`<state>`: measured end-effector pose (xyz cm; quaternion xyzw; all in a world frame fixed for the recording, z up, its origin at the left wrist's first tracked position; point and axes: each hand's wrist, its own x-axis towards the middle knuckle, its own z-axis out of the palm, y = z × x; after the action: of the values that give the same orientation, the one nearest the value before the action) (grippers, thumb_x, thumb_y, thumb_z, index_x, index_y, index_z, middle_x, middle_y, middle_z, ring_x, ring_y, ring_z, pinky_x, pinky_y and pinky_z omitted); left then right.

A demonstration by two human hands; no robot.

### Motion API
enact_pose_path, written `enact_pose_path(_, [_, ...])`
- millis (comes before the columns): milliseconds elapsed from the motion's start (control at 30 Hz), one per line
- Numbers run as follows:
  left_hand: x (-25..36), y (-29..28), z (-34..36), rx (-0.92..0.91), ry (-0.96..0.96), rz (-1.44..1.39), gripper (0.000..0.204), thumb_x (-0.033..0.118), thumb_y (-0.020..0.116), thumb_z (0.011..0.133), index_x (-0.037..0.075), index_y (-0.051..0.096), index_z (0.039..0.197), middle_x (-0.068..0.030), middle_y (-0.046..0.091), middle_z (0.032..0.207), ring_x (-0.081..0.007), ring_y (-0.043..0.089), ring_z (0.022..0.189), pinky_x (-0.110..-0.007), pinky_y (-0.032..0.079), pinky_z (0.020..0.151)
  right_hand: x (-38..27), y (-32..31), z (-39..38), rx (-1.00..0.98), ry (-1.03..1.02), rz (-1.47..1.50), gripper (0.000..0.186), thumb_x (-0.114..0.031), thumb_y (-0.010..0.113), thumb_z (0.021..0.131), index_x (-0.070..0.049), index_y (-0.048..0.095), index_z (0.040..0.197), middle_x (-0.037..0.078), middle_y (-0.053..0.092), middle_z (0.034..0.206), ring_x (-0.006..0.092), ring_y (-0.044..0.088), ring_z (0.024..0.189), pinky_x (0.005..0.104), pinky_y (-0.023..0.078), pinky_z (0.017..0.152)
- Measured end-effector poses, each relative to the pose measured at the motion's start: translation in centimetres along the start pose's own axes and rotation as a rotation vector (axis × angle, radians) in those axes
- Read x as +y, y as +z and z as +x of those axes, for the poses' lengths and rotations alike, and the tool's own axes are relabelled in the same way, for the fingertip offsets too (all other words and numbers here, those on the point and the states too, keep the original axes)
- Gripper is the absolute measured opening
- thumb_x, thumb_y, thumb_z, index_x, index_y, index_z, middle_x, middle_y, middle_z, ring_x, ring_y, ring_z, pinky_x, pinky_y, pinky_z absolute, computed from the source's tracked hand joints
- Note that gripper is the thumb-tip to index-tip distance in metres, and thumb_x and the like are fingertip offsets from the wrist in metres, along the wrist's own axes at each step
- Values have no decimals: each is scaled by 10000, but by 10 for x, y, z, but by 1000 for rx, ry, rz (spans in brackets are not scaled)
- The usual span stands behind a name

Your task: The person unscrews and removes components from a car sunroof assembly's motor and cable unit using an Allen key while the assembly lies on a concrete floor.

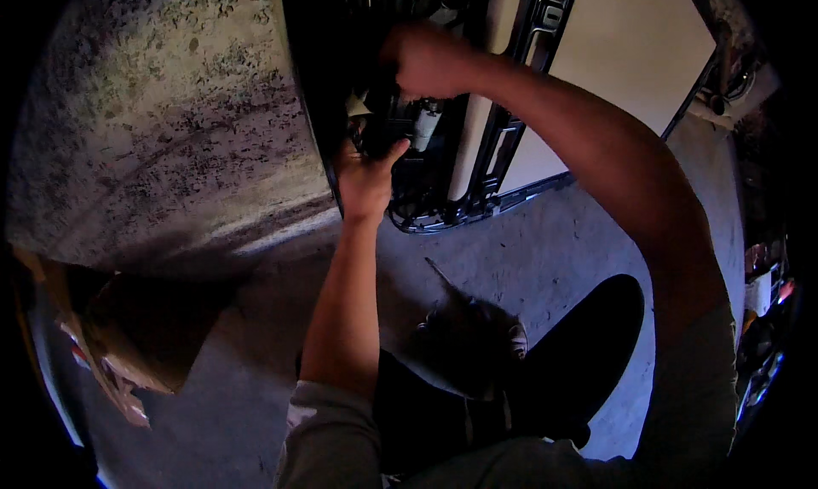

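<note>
An upright dark assembly (pixel 428 204) has a cream panel (pixel 613 46), black rails and a white cylindrical part (pixel 424 124) inside. My right hand (pixel 426 61) is closed, its fingers curled into the shadowed upper interior; what they hold, if anything, is hidden. My left hand (pixel 366 174) is at the assembly's left side, below a small pale piece (pixel 358 106). Its thumb sticks up beside the white cylinder; its other fingers are mostly hidden in the dark.
A mottled concrete wall (pixel 162 123) is at the left, with torn cardboard (pixel 102 344) below it. My bent legs (pixel 579 361) are over the concrete floor (pixel 196 438), near a dark, indistinct object. Clutter (pixel 758 293) lines the right edge.
</note>
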<state>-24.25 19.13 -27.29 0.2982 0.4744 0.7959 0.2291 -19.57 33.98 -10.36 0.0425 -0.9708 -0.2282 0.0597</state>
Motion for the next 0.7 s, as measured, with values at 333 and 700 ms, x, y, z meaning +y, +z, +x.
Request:
enact_pose_path(333, [38, 11, -20, 85, -87, 212, 570, 113, 803, 731, -53, 531, 1203, -138, 635, 1134, -220, 594, 1040, -316, 442, 938, -26, -47, -32, -124, 494, 972, 355, -162, 730, 714, 19, 625, 1002, 125, 658, 781, 172, 636, 670, 339, 510, 594])
enact_pose_path(700, [22, 33, -48, 77, 25, -245, 514, 170, 636, 888, -48, 426, 1303, -172, 535, 1235, -250, 520, 1138, -358, 414, 952, -162, -33, -29, 579, 738, 754, 420, -232, 629, 853, 28, 512, 1161, 186, 538, 1059, 345, 588, 938, 422, 518, 753])
